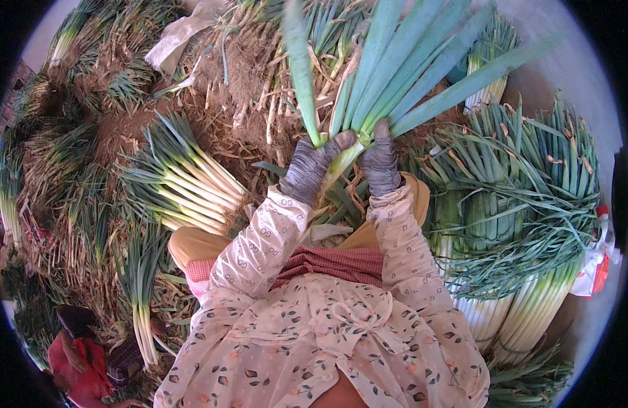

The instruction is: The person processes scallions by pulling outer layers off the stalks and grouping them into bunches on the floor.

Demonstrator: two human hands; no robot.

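Note:
A large green onion (pixel 344 159) is held before me, its broad green leaves (pixel 395 71) fanned out away from me and its pale stalk slanting down between my hands. My left hand (pixel 308 168), in a grey glove, grips it at the base of the leaves. One leaf (pixel 304 92) stands apart from the fan on that side and meets the left fingers. Across from it, my right hand (pixel 381 166), gloved too, pinches the same place with its thumb raised against the leaves. The stalk's lower end is partly hidden by my left hand and sleeve.
Peeled green onions (pixel 201 188) lie by my left knee. Tied bundles (pixel 523 301) stand at my right. Untrimmed onions with roots (pixel 252 76) are heaped ahead, near a white sack (pixel 184 38). Loose leaves lie between my legs. A person in red (pixel 82 362) sits at lower left.

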